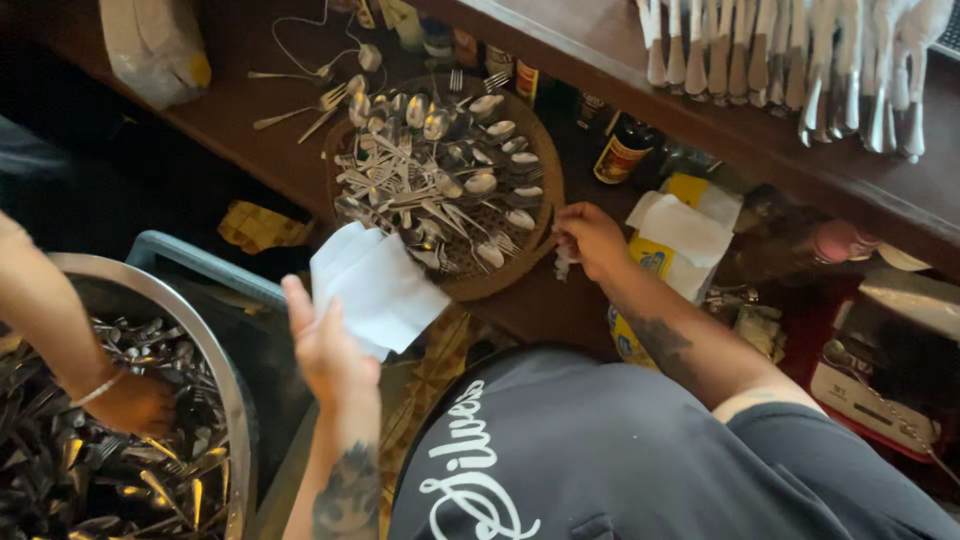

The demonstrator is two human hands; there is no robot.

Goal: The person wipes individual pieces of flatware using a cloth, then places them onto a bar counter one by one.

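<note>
Centre of the frame: a round woven wicker tray (540, 215) rests on the dark wooden surface (260, 120), with steel spoons and forks (440, 180) piled in it. Just below the tray, the left hand (325, 350) holds a white folded paper napkin (375, 290); the right hand (590, 240) touches the tray's right rim. Lower left: a large round steel basin (215, 350) holding cutlery, another person's hand (130, 400) in it. Upper right: a row of white-handled cutlery (790, 60) on a higher wooden shelf (600, 40), glass bottles (625, 150) beneath it.
</note>
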